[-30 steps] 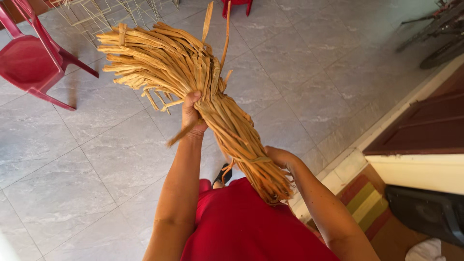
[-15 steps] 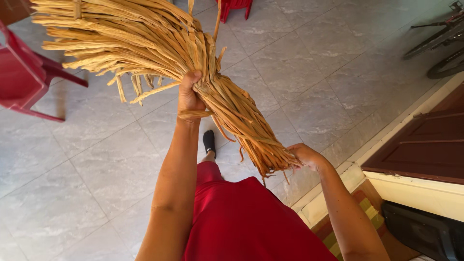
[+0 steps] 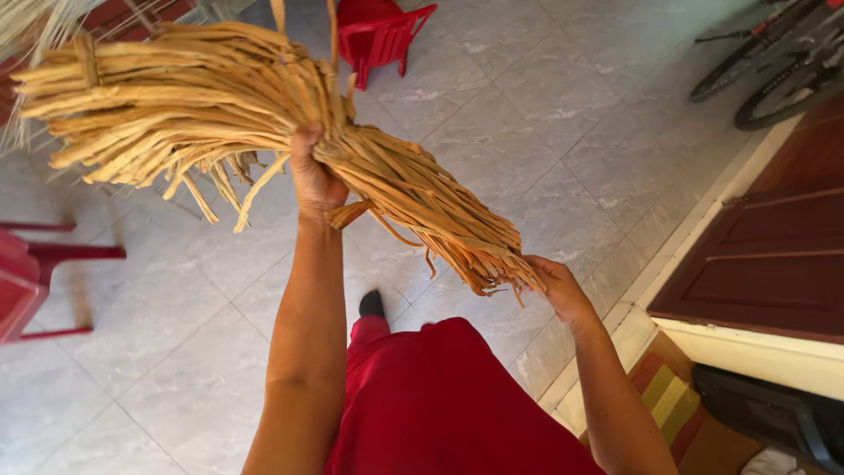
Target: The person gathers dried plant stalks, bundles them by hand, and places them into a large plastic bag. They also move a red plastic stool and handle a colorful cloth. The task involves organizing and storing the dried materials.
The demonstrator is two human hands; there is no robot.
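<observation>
**Bundle of dried straw held up in both hands**

Head view: A thick bundle of dried straw, tan and golden, is held up above a grey tiled floor. The bundle is gripped near its middle by the left hand, whose fingers are wrapped tightly around the strands. From there the loose ends fan out wide toward the upper left, while the tighter end slopes down to the right. That lower end is met by the right hand; its fingers are curled against the frayed tips, though whether they pinch the strands cannot be told. A red garment is seen below the arms, and a dark shoe shows on the floor beneath the left forearm. A red plastic chair stands at the top, another red chair at the left edge. A dark brown door lies at the right, a striped mat beside it, and bicycle wheels at the upper right.
</observation>
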